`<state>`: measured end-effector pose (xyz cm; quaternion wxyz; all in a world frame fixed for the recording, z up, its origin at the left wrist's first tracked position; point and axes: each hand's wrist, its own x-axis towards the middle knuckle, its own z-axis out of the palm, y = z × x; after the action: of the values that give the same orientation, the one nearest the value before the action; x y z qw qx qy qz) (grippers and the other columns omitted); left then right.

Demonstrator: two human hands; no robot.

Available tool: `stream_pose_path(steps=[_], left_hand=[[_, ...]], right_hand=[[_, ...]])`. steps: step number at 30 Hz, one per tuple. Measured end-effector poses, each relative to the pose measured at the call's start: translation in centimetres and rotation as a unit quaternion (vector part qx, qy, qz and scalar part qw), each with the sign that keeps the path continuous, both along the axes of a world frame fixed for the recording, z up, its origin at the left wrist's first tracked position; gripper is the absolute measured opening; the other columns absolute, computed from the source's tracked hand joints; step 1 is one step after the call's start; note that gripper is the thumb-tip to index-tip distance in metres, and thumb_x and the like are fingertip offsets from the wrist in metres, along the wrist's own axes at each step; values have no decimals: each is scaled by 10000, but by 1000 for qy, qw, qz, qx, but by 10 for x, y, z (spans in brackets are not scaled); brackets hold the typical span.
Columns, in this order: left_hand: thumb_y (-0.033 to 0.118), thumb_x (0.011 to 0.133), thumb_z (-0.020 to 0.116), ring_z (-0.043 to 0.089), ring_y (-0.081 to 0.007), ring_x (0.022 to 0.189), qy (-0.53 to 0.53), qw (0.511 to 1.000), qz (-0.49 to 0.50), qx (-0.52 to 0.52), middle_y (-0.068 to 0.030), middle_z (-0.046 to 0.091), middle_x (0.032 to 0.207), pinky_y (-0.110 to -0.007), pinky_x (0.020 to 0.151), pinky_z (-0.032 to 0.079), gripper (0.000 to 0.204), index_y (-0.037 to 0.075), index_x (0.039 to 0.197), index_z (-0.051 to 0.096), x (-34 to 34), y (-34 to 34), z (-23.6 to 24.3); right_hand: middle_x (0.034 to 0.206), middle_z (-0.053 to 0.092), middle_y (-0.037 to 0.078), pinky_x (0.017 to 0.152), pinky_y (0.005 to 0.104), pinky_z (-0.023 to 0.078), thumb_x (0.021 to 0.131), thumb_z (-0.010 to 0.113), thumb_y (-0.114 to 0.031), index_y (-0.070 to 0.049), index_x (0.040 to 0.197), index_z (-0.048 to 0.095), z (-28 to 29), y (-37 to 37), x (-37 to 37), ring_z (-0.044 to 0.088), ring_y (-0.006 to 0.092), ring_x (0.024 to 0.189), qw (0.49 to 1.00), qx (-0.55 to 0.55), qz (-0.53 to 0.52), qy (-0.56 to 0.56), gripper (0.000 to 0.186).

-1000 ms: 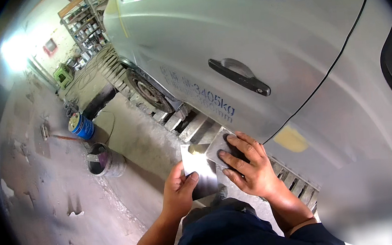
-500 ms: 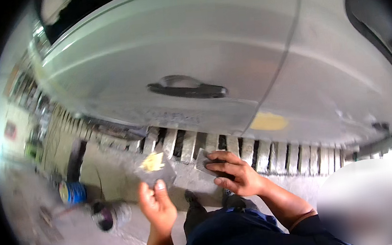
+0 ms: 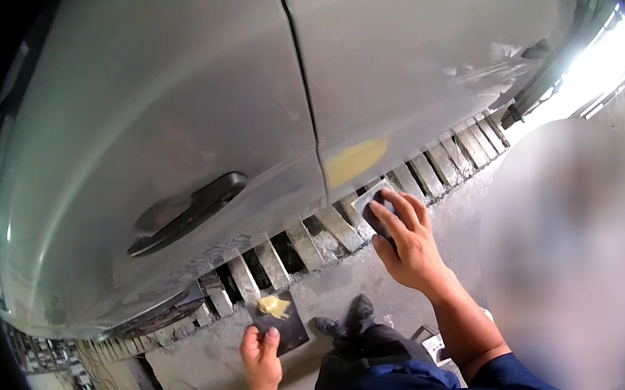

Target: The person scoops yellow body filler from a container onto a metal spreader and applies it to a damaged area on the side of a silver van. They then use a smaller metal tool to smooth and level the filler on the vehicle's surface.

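A: ok biggest thing first, what are we looking at?

B: grey vehicle (image 3: 243, 104), its side filling most of the view, with a row of slats (image 3: 335, 230) running along below it. Dark seam (image 3: 305, 90) splits the panels, black door handle (image 3: 194, 214) left of it.

A: and the yellow patch (image 3: 356, 162)?

B: on the panel just right of the seam, low down. Long axis slants up to the right, left end right beside the seam.

A: which hand's closer?

B: right hand (image 3: 412, 253), easily. Patch lies up and a bit left of it. Left hand (image 3: 260, 358) is well apart, down and left.

A: holding anything?

B: both are. Left has its thumb on top of a dark plate (image 3: 292, 332), gripping the near edge. Right has its fingers spread over a flat spreader (image 3: 370, 206), far edge pointing at the patch (looks like a gap there, but I can't judge depth through a fisheye lol).

A: anything smaller?

B: blob of yellow paste (image 3: 273, 306) on the plate, toward the far edge, beyond the thumb.
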<state>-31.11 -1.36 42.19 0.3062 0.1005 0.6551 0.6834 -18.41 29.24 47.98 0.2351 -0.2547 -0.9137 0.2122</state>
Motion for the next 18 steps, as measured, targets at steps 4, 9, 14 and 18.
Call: stream_pose_path(steps=[4, 9, 14, 18], left_hand=[[97, 911, 604, 483, -35, 743, -24, 999, 3, -32, 35, 579, 843, -197, 685, 403, 94, 27, 972, 587, 17, 22, -27], [61, 891, 608, 548, -90, 837, -114, 992, 1, -56, -21, 616, 943, -245, 772, 444, 134, 16, 1013, 576, 39, 6, -85], [33, 880, 594, 561, -112, 849, -110, 987, -29, -110, -42, 618, 959, -254, 782, 452, 150, -8, 1022, 567, 46, 6, -105], [38, 879, 588, 559, -109, 843, -141, 986, 11, -82, -38, 624, 931, -247, 776, 443, 140, -11, 1009, 575, 48, 2, -117]], right_hand=[[1440, 357, 98, 1033, 505, 283, 793, 624, -123, -144, 1289, 535, -23, 14, -32, 291, 377, 1299, 997, 55, -48, -14, 505], [1437, 360, 84, 1005, 489, 291, 807, 627, -130, -165, 1295, 536, -45, 27, -59, 281, 376, 1307, 993, 98, -66, 18, 497], [1437, 359, 80, 1018, 492, 288, 809, 621, -120, -190, 1314, 527, -60, 37, -71, 286, 380, 1306, 984, 139, -87, 73, 518], [1443, 352, 82, 1017, 506, 293, 806, 621, -118, -203, 1324, 520, -68, 42, -81, 284, 384, 1305, 976, 157, -100, 113, 534]])
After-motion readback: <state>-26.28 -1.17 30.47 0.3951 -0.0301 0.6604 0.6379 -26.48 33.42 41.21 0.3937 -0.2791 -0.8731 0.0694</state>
